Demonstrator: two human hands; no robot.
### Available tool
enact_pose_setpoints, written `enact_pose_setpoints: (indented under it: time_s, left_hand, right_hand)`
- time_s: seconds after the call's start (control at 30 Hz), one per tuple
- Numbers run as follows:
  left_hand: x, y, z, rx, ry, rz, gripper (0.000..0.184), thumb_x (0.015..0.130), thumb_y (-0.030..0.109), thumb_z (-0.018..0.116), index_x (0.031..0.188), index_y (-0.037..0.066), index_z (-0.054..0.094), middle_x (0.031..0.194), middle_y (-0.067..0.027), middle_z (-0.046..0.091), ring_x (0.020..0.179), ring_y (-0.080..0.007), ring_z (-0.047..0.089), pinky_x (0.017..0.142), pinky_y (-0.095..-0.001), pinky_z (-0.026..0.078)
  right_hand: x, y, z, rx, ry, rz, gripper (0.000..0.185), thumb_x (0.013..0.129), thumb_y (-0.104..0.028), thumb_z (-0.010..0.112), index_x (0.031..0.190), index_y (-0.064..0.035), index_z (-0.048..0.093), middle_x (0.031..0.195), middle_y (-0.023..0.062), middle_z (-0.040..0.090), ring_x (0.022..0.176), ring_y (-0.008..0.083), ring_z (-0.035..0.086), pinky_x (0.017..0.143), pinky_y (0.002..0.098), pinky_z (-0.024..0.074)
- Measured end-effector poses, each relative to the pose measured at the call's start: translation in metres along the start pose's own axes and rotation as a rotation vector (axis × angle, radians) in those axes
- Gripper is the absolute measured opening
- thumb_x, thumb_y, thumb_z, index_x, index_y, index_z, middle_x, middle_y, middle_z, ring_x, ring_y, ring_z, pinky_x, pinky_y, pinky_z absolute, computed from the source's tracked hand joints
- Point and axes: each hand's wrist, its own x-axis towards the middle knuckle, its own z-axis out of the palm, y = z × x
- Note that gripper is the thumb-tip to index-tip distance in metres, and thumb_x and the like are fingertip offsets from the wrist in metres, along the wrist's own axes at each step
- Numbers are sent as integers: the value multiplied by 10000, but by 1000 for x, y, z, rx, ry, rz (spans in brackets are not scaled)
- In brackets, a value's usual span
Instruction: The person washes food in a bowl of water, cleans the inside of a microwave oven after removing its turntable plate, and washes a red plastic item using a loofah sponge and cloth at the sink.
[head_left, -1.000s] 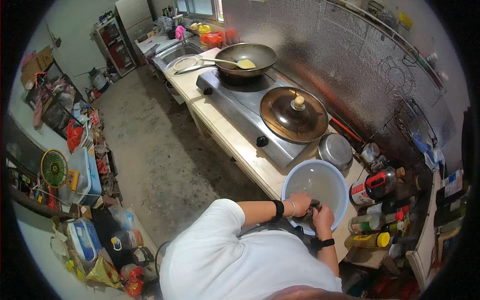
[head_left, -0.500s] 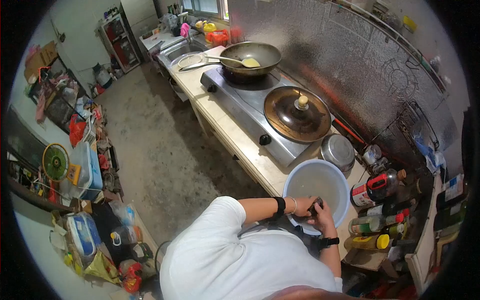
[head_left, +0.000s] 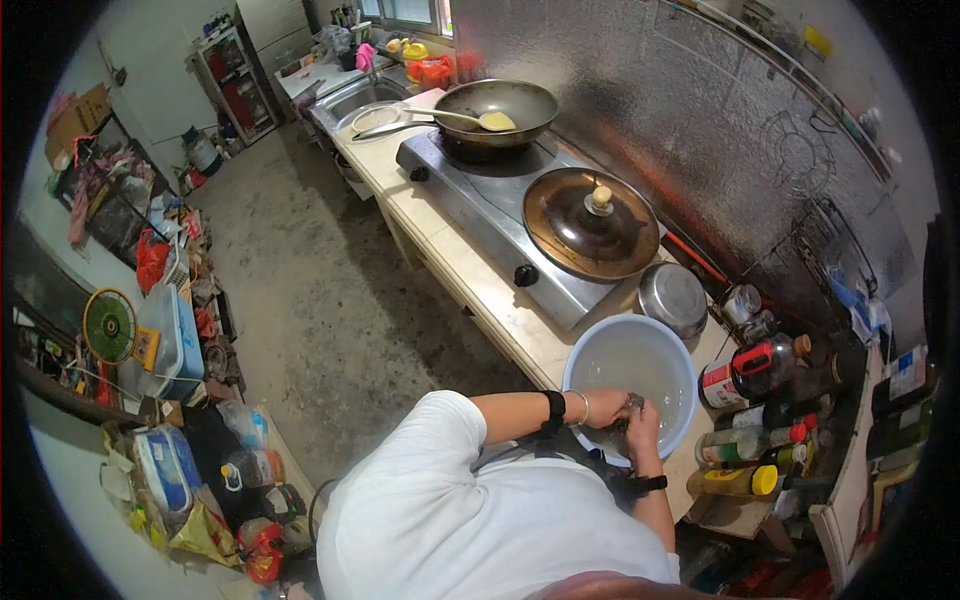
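Observation:
Over the pale blue basin of cloudy water, my two hands meet near its front side. My left hand, with a bracelet and a black wristband behind it, has its fingers closed around a small dark, wet-looking piece. My right hand presses on the same piece from the other side, fingers bent. What kind of thing the piece is cannot be made out, as the fingers cover much of it.
Beyond the basin stand a steel bowl and a gas stove with a brown lid and a wok holding a ladle. Several bottles crowd the right side. A sink lies at the far end.
My hands have shifted slightly around the dark piece, the right hand's fingers closing further over it. The whole view has moved a little; the cookware stays in place.

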Motion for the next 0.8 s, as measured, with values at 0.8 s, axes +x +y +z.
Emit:
enact_pose_setpoints:
  time_s: [0.8]
  left_hand:
    - [1, -15, -2, 32, -52, -161, 665, 659, 97, 686, 1230, -54, 381, 1247, -255, 395, 1136, -368, 418, 949, -370, 357]
  right_hand:
    - [-11, -53, -18, 57, -258, 255, 429, 722, -78, 547, 1137, 1, 472, 1034, 236, 552, 969, 366, 537, 816, 397, 432]
